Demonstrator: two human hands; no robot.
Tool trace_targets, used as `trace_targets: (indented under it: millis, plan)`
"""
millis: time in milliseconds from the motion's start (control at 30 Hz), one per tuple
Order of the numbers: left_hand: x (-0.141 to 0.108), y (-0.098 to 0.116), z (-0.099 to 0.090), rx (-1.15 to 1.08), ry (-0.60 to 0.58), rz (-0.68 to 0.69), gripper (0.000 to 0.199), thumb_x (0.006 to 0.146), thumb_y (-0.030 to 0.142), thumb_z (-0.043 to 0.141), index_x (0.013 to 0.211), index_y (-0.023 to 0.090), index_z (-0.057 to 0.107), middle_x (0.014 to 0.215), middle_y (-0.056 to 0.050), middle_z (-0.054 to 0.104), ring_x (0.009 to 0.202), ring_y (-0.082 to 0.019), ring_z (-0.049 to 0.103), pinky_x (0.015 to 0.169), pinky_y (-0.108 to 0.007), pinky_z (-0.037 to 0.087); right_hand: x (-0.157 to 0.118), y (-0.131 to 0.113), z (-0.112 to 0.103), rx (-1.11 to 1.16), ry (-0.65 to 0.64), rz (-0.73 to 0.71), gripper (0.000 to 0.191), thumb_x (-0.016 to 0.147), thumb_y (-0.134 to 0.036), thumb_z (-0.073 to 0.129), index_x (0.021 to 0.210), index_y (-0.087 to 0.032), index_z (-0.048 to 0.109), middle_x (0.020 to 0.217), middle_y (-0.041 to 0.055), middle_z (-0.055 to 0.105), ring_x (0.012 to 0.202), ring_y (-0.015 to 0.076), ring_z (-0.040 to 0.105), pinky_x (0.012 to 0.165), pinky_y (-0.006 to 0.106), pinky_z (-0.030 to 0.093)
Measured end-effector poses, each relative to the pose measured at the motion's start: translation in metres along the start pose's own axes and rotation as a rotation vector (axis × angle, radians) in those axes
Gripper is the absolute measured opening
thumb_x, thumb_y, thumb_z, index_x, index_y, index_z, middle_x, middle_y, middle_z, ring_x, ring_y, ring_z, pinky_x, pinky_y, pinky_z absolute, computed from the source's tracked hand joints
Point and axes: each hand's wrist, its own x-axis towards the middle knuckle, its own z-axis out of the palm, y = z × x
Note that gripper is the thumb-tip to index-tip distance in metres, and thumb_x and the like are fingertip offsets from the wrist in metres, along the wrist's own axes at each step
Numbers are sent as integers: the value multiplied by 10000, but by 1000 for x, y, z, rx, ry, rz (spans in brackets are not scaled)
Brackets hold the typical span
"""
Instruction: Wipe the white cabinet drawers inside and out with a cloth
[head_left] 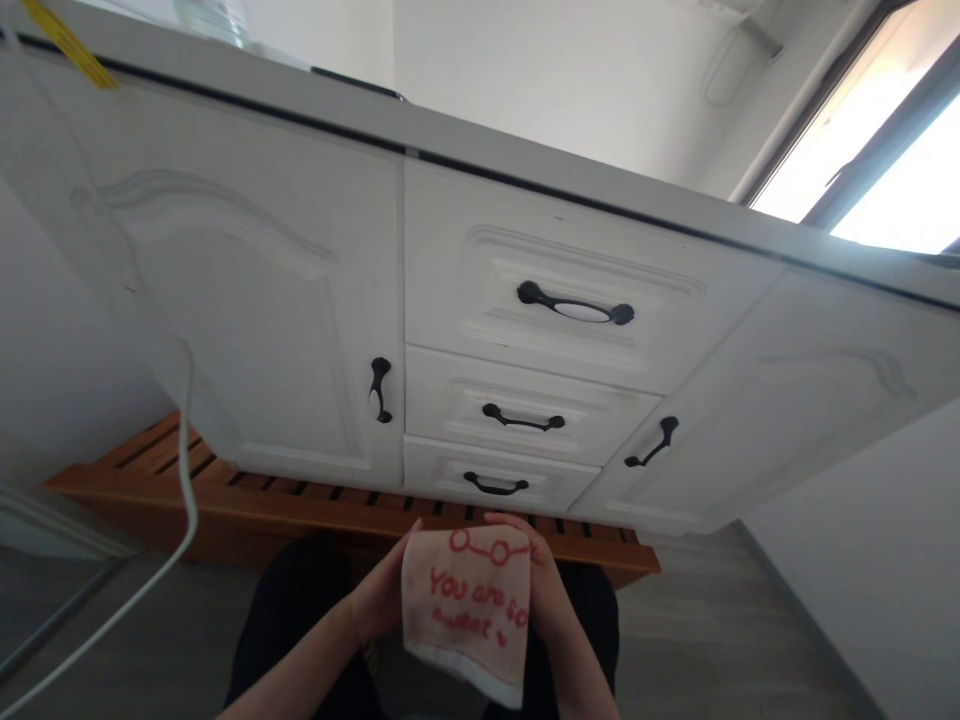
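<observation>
A small pale pink cloth [465, 610] with red lettering and red circles on it hangs between my two hands, low in the view above my knees. My left hand [381, 592] grips its left edge, with most fingers hidden behind the fabric. At the upper right edge, my right hand [536, 560] holds the cloth, its fingers curled over the top. The lower edge of the cloth droops, showing a whitish border. Behind it stands the white cabinet [442, 320].
The cabinet's drawers have dark handles [575, 304]. Beneath it runs a slatted wooden bench [300, 510]. A white cable [187, 480] hangs at the left, and a yellow strip [71, 45] lies over the countertop edge. A window [862, 150] is at upper right.
</observation>
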Motion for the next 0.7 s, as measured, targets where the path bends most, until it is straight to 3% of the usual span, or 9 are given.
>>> trace_targets:
  millis: [67, 133, 267, 367, 467, 567, 633, 700]
  plan:
    - [5, -13, 2, -104, -52, -66, 904, 788, 869, 574, 1251, 109, 730, 1271, -197, 750, 1337, -402, 607, 1198, -542, 371, 5, 9, 0, 86, 50, 38, 390, 676, -256, 790, 1062, -201, 802, 809, 15, 754, 652, 152, 608, 618, 257, 457]
    - [5, -22, 3, -129, -60, -43, 860, 793, 844, 610, 1271, 138, 725, 1303, -178, 741, 1342, -379, 611, 1203, -528, 373, 7, 19, -3, 166, 86, 80, 415, 655, -268, 810, 1064, -201, 790, 805, 21, 762, 652, 162, 620, 626, 268, 464]
    - [-6, -22, 7, 56, -10, -3, 586, 773, 449, 869, 1273, 178, 729, 1301, -151, 751, 1212, -311, 706, 1127, -461, 472, 3, 34, -11, 282, 118, 160, 476, 631, -303, 846, 1094, -212, 782, 853, 49, 795, 702, 203, 676, 685, 315, 503]
    - [-10, -14, 16, 149, -2, -24, 544, 726, 280, 896, 1225, 126, 746, 1261, -184, 761, 1126, -299, 744, 1057, -423, 530, -3, 37, -16, 357, 111, 188, 497, 642, -363, 859, 1117, -236, 783, 925, 53, 811, 788, 233, 712, 774, 363, 537]
    - [-5, -11, 24, 101, 99, 0, 486, 717, 268, 885, 1161, 120, 754, 1170, -176, 795, 1024, -290, 774, 993, -416, 572, -8, 41, -20, 387, 4, 204, 501, 730, -587, 790, 1072, -220, 795, 1068, 94, 806, 958, 297, 730, 895, 457, 546]
    - [2, -19, 25, 76, 255, 11, 469, 751, 334, 867, 1149, 132, 724, 1103, -164, 812, 989, -310, 782, 973, -444, 586, -13, 52, -25, 346, -92, 232, 678, 841, -788, 594, 1053, -176, 792, 1124, 153, 789, 1154, 356, 689, 977, 538, 519]
    - [2, -25, 22, 96, 281, 0, 520, 759, 387, 870, 1181, 141, 694, 1124, -168, 806, 1017, -329, 776, 978, -455, 583, -17, 61, -30, 362, -150, 290, 802, 834, -876, 522, 1098, -163, 778, 1162, 171, 777, 1237, 358, 654, 1051, 550, 478]
    - [-3, -29, 19, 114, 261, -23, 577, 769, 420, 868, 1235, 147, 663, 1178, -176, 790, 1060, -336, 764, 991, -458, 573, -22, 70, -37, 392, -226, 364, 804, 772, -863, 636, 1149, -165, 761, 1196, 167, 770, 1235, 343, 661, 1109, 530, 438]
